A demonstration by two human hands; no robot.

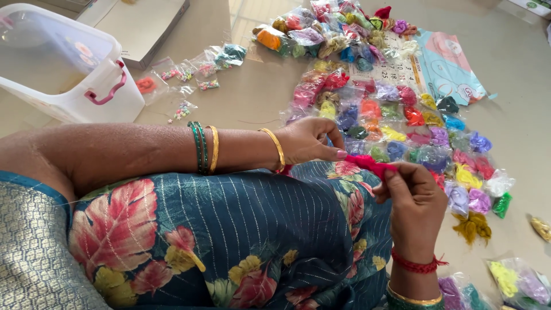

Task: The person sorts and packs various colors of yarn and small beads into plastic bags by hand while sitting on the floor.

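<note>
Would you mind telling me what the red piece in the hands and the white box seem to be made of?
The red piece looks like soft matte thread or yarn, fuzzy at its edges. The white box seems glossy translucent plastic, its pink handle moulded.

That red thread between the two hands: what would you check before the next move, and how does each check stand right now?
1. Red thread pinched by both hands: ok.
2. Left hand fingers closed on one end: ok.
3. Right hand fingers closed on the other end: ok.
4. Thread free of knots: cannot tell.
5. Work held over the lap, off the floor: ok.
6. Coloured thread packets lying close by: ok.
</note>
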